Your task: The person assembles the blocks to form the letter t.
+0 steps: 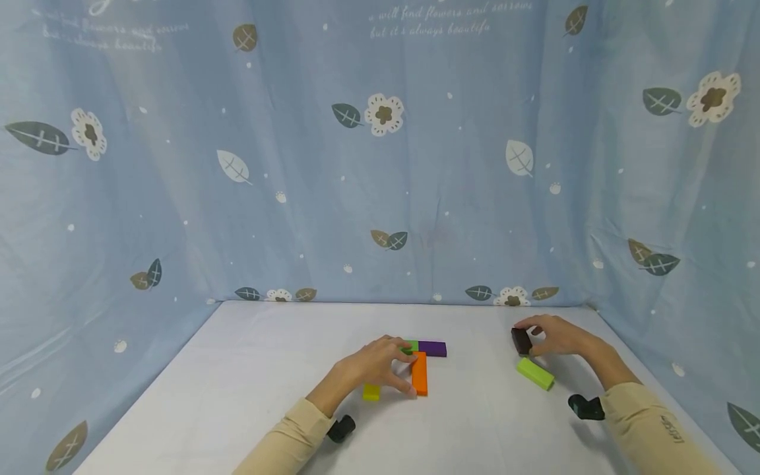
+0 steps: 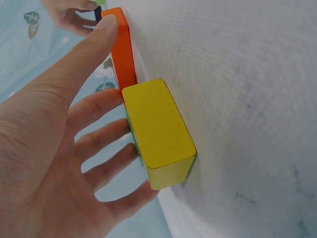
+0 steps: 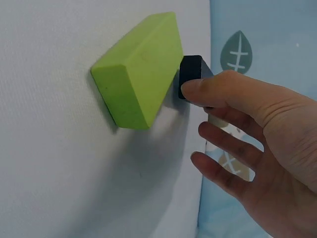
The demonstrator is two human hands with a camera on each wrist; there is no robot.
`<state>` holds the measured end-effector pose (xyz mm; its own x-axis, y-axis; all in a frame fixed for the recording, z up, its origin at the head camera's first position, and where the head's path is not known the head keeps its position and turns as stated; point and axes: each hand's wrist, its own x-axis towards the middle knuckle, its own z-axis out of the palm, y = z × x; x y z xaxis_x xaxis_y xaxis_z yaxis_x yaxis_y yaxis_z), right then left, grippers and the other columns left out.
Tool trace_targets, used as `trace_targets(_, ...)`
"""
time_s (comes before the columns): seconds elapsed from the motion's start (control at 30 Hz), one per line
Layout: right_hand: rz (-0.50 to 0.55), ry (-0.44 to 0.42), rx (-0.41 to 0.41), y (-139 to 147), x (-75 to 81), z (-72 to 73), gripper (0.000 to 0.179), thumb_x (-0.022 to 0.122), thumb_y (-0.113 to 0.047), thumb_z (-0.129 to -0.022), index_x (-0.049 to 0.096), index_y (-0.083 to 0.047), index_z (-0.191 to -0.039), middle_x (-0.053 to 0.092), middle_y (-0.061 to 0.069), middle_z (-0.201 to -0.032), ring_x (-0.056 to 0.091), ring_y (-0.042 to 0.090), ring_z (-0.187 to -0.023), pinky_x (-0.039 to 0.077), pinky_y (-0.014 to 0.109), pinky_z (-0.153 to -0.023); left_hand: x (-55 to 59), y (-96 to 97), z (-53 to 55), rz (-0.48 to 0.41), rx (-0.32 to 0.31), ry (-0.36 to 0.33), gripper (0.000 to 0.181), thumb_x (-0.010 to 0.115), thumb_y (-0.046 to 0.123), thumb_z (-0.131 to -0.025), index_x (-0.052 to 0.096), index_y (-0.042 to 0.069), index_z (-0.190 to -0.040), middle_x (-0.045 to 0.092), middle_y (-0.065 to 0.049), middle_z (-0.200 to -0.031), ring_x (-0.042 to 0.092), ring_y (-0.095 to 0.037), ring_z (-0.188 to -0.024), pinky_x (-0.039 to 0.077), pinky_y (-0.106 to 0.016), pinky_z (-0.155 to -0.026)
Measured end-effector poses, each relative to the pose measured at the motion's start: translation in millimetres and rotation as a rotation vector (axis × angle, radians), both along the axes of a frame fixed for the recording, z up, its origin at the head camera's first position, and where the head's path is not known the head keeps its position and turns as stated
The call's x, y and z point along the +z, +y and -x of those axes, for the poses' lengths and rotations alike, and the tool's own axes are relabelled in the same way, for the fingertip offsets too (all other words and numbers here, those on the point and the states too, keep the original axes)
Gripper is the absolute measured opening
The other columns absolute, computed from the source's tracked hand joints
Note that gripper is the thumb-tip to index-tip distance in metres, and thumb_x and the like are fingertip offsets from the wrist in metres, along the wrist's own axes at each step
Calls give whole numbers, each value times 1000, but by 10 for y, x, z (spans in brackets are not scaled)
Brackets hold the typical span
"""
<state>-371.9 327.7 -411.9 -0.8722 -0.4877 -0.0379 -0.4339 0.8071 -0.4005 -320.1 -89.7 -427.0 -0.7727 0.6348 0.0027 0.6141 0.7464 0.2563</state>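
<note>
On the white table [image 1: 475, 429], the left hand [image 1: 380, 364] is holding the orange block [image 1: 420, 376] between thumb and fingers, its thumb touching the near end, while the yellow block [image 1: 371, 394] is lying just left and the green block [image 1: 411, 344] and purple block [image 1: 433, 349] are sitting end to end beyond. The right hand [image 1: 558, 335] is pinching the black block [image 1: 521, 342], which is standing just behind the lime block [image 1: 536, 374], 1 of 6 blocks showing.
</note>
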Motion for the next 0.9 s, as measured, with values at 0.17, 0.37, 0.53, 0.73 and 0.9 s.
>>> trace_targets(0.17,11,-30,-28,-8,30,6,59,79,-12,-78,58,1,-131,57,26,-132,58,45,-114,55,50,-85,6,1,0,2,1,-6,72,76,62,-74,63,23,-133,52,0,-146,44,-25,-137,41,-48,-111)
trace_targets(0.37,29,-31,-30,-64,84,15,59,79,-14,-79,58,0,-132,59,24,-132,57,46,-116,55,50,-85,20,3,-6,3,6,-7,72,77,61,-74,63,23,-133,52,0,-147,44,-25,-137,41,-48,-111)
trace_targets(0.53,36,-19,-25,-123,138,23,59,79,-17,-80,58,0,-132,60,23,-131,57,46,-116,55,49,-84,25,9,7,3,13,-8,72,76,62,-73,63,24,-133,52,1,-147,43,-25,-138,40,-48,-111)
trace_targets(0.73,57,-1,-4,-216,168,27,58,80,-19,-80,59,-1,-131,61,21,-130,58,44,-115,56,44,-84,13,6,3,3,15,-15,73,76,63,-73,62,24,-134,51,1,-148,43,-24,-137,40,-48,-111)
trace_targets(0.9,77,0,13,-299,175,53,59,80,-22,-80,59,-1,-131,60,20,-130,58,43,-116,56,41,-81,2,4,8,0,20,-15,74,76,64,-73,62,25,-134,51,2,-147,44,-23,-136,41,-48,-111)
